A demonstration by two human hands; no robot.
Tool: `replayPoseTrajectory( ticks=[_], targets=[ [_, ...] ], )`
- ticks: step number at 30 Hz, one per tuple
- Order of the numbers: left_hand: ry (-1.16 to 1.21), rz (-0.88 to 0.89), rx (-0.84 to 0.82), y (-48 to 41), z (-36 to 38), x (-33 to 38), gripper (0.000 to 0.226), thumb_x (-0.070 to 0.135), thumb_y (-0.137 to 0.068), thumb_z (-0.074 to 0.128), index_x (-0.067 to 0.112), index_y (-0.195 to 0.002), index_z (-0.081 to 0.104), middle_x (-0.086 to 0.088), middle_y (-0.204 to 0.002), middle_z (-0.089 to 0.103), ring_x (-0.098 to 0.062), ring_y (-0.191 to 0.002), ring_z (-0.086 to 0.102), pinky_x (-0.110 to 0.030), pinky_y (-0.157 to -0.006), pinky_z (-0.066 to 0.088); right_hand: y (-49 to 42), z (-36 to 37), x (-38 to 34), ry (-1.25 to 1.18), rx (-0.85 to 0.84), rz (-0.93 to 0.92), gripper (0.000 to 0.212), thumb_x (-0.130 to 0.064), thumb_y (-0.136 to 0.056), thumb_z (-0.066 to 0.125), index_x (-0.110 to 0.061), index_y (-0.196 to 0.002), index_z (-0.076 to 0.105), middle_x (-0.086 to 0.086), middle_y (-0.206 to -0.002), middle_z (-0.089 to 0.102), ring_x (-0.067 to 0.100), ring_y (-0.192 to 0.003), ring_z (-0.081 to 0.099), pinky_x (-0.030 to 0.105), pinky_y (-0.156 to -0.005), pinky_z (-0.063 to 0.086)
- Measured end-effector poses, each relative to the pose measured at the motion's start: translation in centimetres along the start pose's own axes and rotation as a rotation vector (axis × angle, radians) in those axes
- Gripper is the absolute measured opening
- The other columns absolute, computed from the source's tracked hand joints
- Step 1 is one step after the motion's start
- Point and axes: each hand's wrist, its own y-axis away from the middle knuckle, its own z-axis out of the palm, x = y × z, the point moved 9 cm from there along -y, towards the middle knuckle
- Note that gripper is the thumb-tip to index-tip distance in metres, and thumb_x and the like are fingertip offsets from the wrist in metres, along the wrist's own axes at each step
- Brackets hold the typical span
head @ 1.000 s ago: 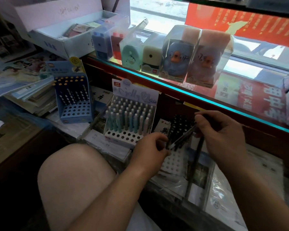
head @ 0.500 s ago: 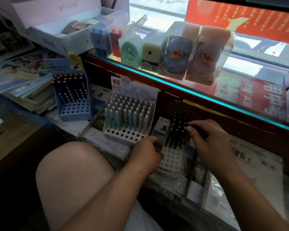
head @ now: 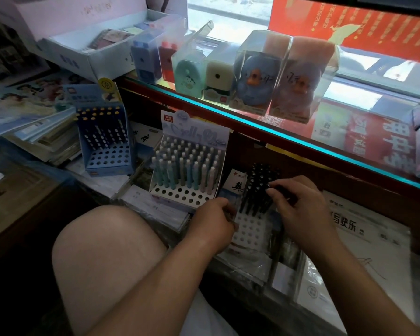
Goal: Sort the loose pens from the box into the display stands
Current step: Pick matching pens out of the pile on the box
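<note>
1. Shop counter setup: glossy glass shelf (head: pixel 289 139) with a cyan-lit edge runs diagonally above a lower ledge covered in plastic-wrapped paper stock (head: pixel 364 229).
2. On the shelf: sharpeners in clear rigid plastic boxes (head: pixel 260 73), rounded and blocky shapes, pastel colours.
3. Blue cardboard stand (head: pixel 107 151), far left: perforated base with round holes, dark pens with yellow tops in the back rows, front rows bare.
4. White cardboard stand (head: pixel 187 166), middle: pastel teal, white and pink pens upright, front two hole rows unfilled.
5. White perforated stand (head: pixel 249 226) between the hands: black pens (head: pixel 258 190) packed in the back rows, matte finish.
6. Left hand (head: pixel 211 224): fingers curled at the stand's left edge, touching it; can't tell whether it holds anything.
7. Right hand (head: pixel 301 209): fingertips pinched on a black pen at the right side of the cluster.
8. Bare knee (head: pixel 102 251) bottom left, just below the ledge.
</note>
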Motion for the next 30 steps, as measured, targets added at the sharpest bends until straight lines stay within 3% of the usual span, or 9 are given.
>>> replayPoseTrajectory(
  ticks=[3, 7, 12, 19, 25, 30],
  targets=[
    [0.006, -0.008, -0.006, 0.0, 0.1, -0.1, 0.022, 0.011, -0.089, 0.072, 0.027, -0.103, 0.067, 0.004, -0.100, 0.071, -0.018, -0.096, 0.068, -0.042, -0.089, 0.060, 0.2, 0.1, 0.6, -0.034, 0.019, 0.049, 0.023, -0.026, -0.093, 0.070, -0.026, -0.116, 0.067, -0.015, -0.101, 0.057, -0.005, -0.090, 0.055, 0.012, -0.072, 0.041],
    [0.002, -0.014, -0.012, 0.0, 0.2, -0.1, 0.022, 0.012, -0.090, 0.073, 0.027, -0.105, 0.067, 0.004, -0.101, 0.070, -0.018, -0.096, 0.068, -0.042, -0.090, 0.059, 0.4, -0.1, 1.3, -0.121, 0.059, 0.124, 0.020, -0.026, -0.089, 0.076, -0.027, -0.100, 0.059, -0.011, -0.089, 0.062, 0.001, -0.081, 0.060, 0.021, -0.067, 0.048],
    [0.003, -0.018, -0.011, 0.0, 0.2, -0.2, 0.022, 0.011, -0.090, 0.072, 0.024, -0.107, 0.067, 0.002, -0.101, 0.070, -0.019, -0.096, 0.067, -0.042, -0.090, 0.059, 0.6, 0.9, 1.0, -0.055, -0.010, 0.091, 0.021, -0.019, -0.090, 0.073, -0.032, -0.099, 0.059, -0.013, -0.097, 0.060, 0.002, -0.088, 0.059, 0.025, -0.075, 0.052],
    [-0.047, 0.002, 0.007, 0.3, 0.0, 0.1, 0.020, 0.014, -0.090, 0.072, 0.025, -0.106, 0.065, 0.003, -0.103, 0.068, -0.018, -0.096, 0.067, -0.042, -0.091, 0.058, 0.7, 0.7, 1.2, -0.059, 0.011, 0.115, 0.027, -0.020, -0.090, 0.075, -0.031, -0.107, 0.057, -0.012, -0.098, 0.061, 0.002, -0.089, 0.059, 0.020, -0.069, 0.046],
    [-0.109, 0.060, 0.049, 1.5, -1.5, 1.8, 0.026, 0.025, -0.094, 0.069, 0.024, -0.118, 0.061, 0.005, -0.112, 0.065, -0.014, -0.104, 0.062, -0.037, -0.094, 0.055, 0.8, -0.3, -0.7, 0.062, 0.065, 0.024, 0.028, -0.028, -0.087, 0.076, -0.025, -0.108, 0.058, -0.006, -0.105, 0.053, 0.002, -0.086, 0.055, 0.016, -0.069, 0.043],
    [-0.051, 0.121, 0.206, 2.7, -8.4, 4.4, 0.031, 0.033, -0.095, 0.067, 0.026, -0.124, 0.058, 0.006, -0.114, 0.063, -0.014, -0.106, 0.061, -0.035, -0.092, 0.054, 1.3, 0.3, -5.0, 0.100, -0.021, -0.131, 0.039, -0.041, -0.085, 0.067, -0.021, -0.118, 0.061, -0.008, -0.113, 0.049, 0.006, -0.093, 0.054, 0.014, -0.074, 0.042]
  ],
)
